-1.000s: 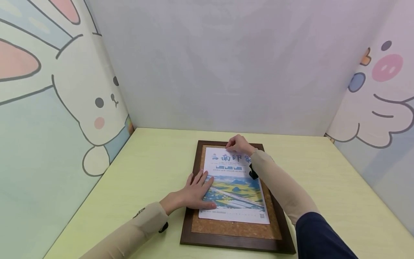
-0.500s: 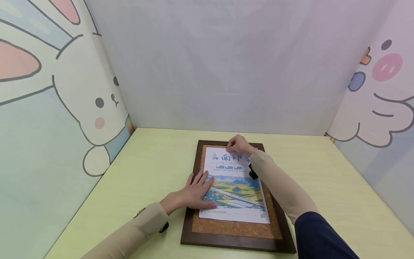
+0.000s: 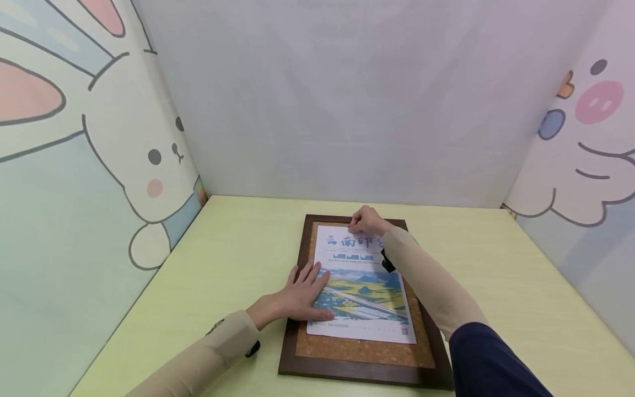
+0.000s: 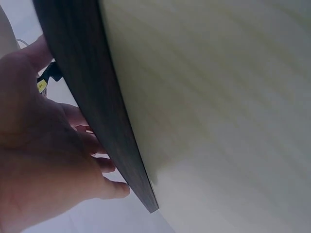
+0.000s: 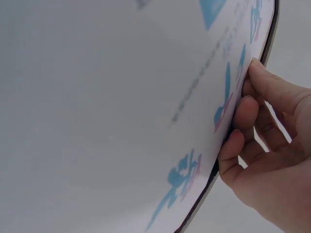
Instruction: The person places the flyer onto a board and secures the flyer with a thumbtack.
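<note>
A printed poster [image 3: 359,300] with blue lettering and a landscape picture lies on a cork board [image 3: 367,353] in a dark brown wooden frame [image 3: 364,372]. My left hand [image 3: 300,300] rests with spread fingers across the poster's left edge and the frame's left side. At the top edge of the poster is my right hand [image 3: 368,220], its fingers bent and its tips right at the paper. In the right wrist view, one fingertip [image 5: 253,63] touches the poster's edge while the other fingers curl. I cannot tell whether something small is held under those tips.
The framed board lies on a pale yellow-green table [image 3: 233,248]. A grey-white back wall [image 3: 342,110] closes off the far side. Side panels carry a cartoon rabbit [image 3: 134,154] on the left and another cartoon figure [image 3: 585,149] on the right.
Both hands hold nearly the same places. The whole scene has shifted very slightly to the right in the head view; the poster lies as before on the cork.
</note>
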The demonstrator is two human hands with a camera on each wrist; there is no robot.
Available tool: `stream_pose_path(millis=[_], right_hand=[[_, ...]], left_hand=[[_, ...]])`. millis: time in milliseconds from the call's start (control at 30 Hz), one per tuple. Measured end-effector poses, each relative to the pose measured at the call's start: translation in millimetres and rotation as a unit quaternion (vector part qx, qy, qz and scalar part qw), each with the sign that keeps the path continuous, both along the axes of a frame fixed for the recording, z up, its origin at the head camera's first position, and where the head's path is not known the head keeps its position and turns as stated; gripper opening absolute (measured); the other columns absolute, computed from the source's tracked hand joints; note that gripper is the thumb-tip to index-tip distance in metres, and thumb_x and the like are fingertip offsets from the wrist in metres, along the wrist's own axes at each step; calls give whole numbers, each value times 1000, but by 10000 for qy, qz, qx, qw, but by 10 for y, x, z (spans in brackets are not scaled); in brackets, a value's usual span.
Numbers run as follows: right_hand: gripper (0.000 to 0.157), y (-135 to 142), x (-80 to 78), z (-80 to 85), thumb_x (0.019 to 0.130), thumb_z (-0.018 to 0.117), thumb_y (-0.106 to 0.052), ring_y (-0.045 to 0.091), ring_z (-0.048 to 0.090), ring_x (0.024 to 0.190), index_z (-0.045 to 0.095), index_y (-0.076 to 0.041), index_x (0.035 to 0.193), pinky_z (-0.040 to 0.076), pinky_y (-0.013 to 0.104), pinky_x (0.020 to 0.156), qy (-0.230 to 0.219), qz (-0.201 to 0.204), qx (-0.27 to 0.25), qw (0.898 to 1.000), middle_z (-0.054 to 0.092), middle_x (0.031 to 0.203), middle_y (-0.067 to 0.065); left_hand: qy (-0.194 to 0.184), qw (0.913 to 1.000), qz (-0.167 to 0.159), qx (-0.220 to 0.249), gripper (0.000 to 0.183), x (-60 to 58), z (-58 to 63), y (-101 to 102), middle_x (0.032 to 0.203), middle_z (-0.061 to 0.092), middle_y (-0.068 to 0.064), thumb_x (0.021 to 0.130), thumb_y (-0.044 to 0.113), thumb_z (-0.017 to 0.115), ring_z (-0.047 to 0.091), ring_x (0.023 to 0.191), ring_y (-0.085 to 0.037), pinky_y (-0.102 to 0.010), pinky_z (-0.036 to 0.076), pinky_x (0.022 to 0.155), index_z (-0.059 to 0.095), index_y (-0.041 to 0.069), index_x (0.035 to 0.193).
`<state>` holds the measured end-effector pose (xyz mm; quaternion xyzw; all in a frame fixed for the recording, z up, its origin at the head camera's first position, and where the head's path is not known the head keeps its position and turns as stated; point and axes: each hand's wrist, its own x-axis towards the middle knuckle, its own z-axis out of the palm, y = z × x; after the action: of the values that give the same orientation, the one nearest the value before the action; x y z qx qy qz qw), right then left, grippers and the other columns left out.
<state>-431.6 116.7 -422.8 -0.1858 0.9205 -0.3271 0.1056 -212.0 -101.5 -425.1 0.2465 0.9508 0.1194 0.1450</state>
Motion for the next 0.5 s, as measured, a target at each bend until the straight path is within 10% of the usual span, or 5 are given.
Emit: stream_pose_path(millis=[500], right_hand=[[15, 43, -20, -19, 90, 69, -20, 15, 56, 67, 75, -6, 88, 42, 23, 61, 144, -102, 50, 9998, 70, 83, 8]], left_hand=[[88, 10000, -7, -13, 94, 5, -22, -4, 163, 7, -17, 86, 65, 56, -1, 151, -35, -62, 3, 117, 20, 13, 155]])
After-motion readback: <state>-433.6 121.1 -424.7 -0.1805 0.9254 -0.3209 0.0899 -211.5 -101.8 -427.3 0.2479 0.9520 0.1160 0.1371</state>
